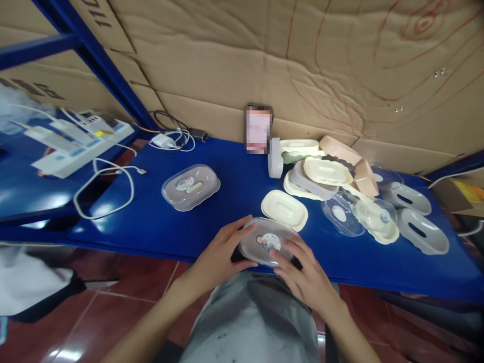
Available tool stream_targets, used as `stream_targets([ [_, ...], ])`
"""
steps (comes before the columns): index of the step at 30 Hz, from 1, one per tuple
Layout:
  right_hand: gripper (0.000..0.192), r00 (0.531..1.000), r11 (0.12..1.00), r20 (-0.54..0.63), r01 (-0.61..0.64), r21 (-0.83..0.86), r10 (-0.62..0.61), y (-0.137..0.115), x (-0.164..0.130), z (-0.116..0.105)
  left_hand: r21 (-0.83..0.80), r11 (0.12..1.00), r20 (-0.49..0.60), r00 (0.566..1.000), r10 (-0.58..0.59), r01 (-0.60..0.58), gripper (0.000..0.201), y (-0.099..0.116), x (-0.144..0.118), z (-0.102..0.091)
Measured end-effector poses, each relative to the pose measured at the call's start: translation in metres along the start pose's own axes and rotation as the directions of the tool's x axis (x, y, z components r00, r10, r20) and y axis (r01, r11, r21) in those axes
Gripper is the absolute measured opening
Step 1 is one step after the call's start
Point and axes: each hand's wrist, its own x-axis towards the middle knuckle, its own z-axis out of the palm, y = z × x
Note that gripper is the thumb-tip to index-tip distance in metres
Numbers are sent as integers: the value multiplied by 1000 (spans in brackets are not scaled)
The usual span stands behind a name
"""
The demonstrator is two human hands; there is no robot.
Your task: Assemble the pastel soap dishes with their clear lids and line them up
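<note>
Head view: our left hand (221, 254) and right hand (302, 275) curl half-closed around a lidded soap box (266, 241) at the near edge of the blue table (234, 201), fingertips on its clear lid. We judge it light, stiff, slick plastic, best gripped by the rim at both ends. A cream tray (284, 209) lies just behind.
</note>
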Motion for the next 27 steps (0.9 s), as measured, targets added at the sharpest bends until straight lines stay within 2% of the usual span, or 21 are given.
stream_targets([
  [5, 39, 996, 997, 83, 48, -61, -43, 2, -3, 4, -63, 998, 11, 1000, -8, 9, 93, -1, -1, -5],
  [17, 50, 991, 997, 116, 72, -38, -67, 3, -7, 7, -188, 982, -13, 1000, 23, -25, 80, -4, 5, -12],
  [22, 48, 993, 999, 113, 42, -31, -38, 1, -6, 7, -164, 986, -11, 999, 32, -33, 80, -4, 3, -11],
  [27, 57, 996, 991, 89, -6, -131, 18, -5, -12, 15, -83, 996, -47, 998, 33, -37, 79, -4, -1, -6],
])
